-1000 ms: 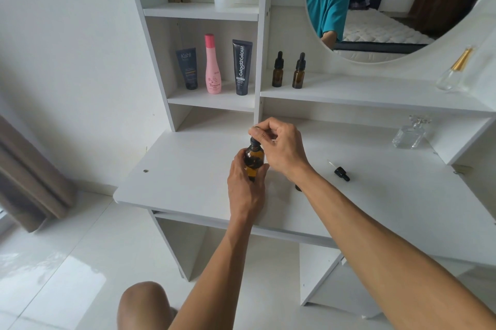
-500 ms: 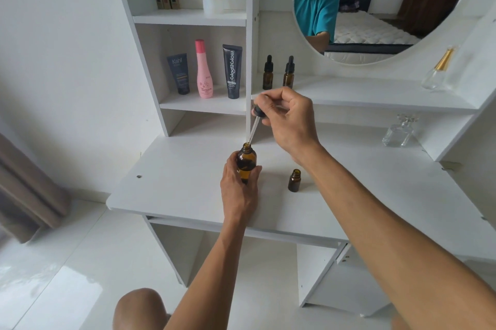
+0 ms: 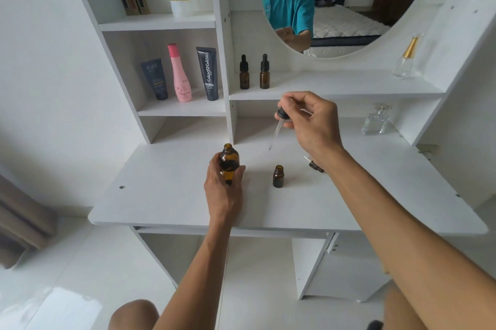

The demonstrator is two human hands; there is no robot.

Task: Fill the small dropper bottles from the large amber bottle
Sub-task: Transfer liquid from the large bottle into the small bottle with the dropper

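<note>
Amber glass: the large amber bottle (image 3: 229, 163) is stood upright on the white desk (image 3: 166, 190), long axis vertical, open mouth pointed up, cap off. It is gripped round its lower body by the left hand (image 3: 224, 192), fingers and thumb curled about it. A dropper (image 3: 277, 125) is pinched at its black bulb by the right hand (image 3: 312, 125), fingers curled tight; its glass tube is tilted, tip pointed down and toward the left hand, held in the air above the desk between the two hands. Whether liquid is inside the tube cannot be told. A small open bottle (image 3: 278, 176) is stood upright on the desk just right of the left hand and below the right hand, mouth up, touched by nothing. A second dropper (image 3: 314, 164) is laid flat on the desk, partly hidden under the right wrist. Beyond the right hand, two capped dropper bottles (image 3: 254, 72) are stood upright on the shelf. Beyond the left hand, three items are seen: a dark tube (image 3: 155, 78) marked "Kahf", a pink bottle (image 3: 180, 74) with small writing too blurred to read surely, and a black tube (image 3: 208, 73) marked "Glad2Glow".
</note>
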